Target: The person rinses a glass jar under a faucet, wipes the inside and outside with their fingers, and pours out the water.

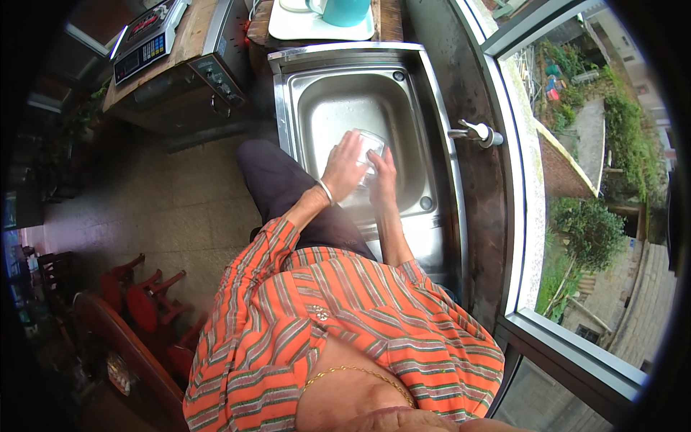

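Note:
Over the basin of a stainless-steel sink [345, 92], a clear container [371, 146], perhaps a glass or plastic cup, is held between both my hands. My left hand [344, 170] lies against its left side with the fingers extended and slightly blurred; a pale bracelet circles that wrist. My right hand [383, 173] grips the container from the right, thumb across its near face. The container's lower part is blurred and partly hidden by the hands.
A wall-side faucet [488, 135] stands right of the sink. Beyond the sink, a white tray [324, 33] holds a teal pitcher [345, 11]. A digital scale [143, 48] sits on a wooden-topped counter at upper left. Red stools [143, 308] stand at lower left; a window [518, 162] borders the right.

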